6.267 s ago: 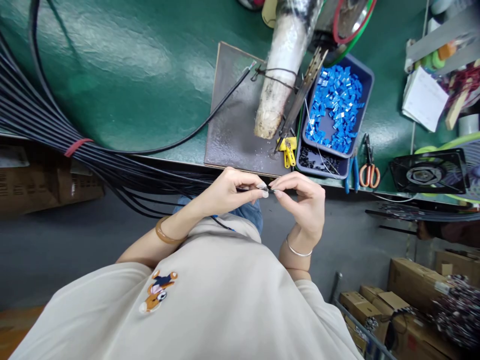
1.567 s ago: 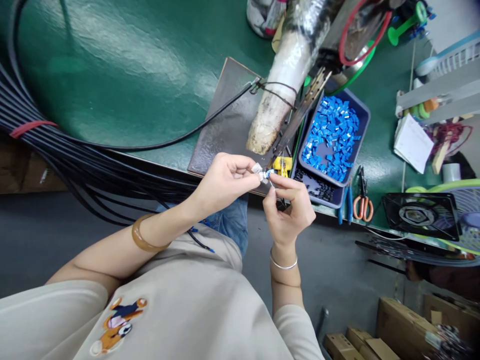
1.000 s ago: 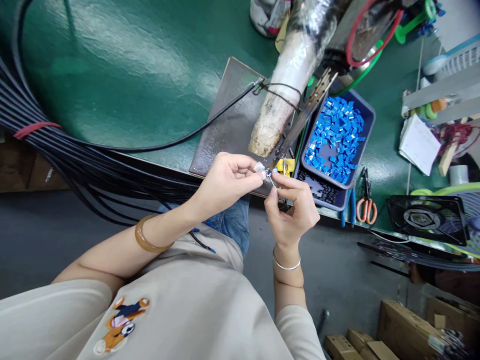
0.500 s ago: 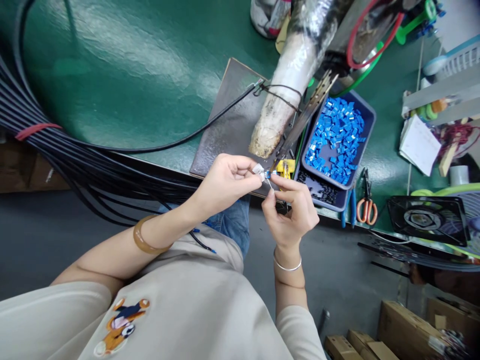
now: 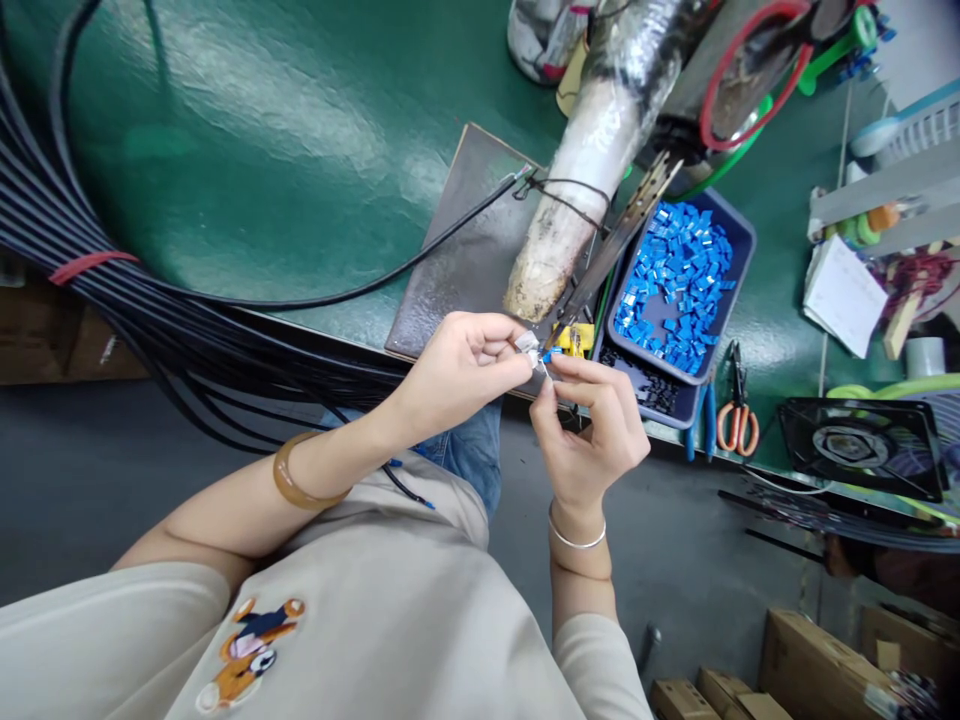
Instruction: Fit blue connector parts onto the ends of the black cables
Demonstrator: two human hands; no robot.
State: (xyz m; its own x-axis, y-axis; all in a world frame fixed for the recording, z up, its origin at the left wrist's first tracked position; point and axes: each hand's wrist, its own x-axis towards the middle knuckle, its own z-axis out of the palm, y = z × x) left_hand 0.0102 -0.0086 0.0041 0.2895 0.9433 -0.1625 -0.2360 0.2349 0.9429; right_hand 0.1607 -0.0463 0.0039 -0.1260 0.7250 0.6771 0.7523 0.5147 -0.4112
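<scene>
Between the thumb and fingers of my left hand is a small white piece. My right hand is pinched close beside it, with a thin white strand at its thumb and fingertip. A small blue part shows between the two hands, near my right index finger. Just behind the fingertips are a yellow object and the tip of a long metal tool. The fingertips partly cover the small parts, so their details cannot be made out.
A plastic-wrapped pole leans over a dark board. On the right are a tray of blue pieces, orange-handled pliers and a black fan. Bundled black cables lie left.
The whole view has shifted slightly, with things appearing a little further right and down. Both hands stay together at the small parts, and the blue part now shows nearer my right index finger.
</scene>
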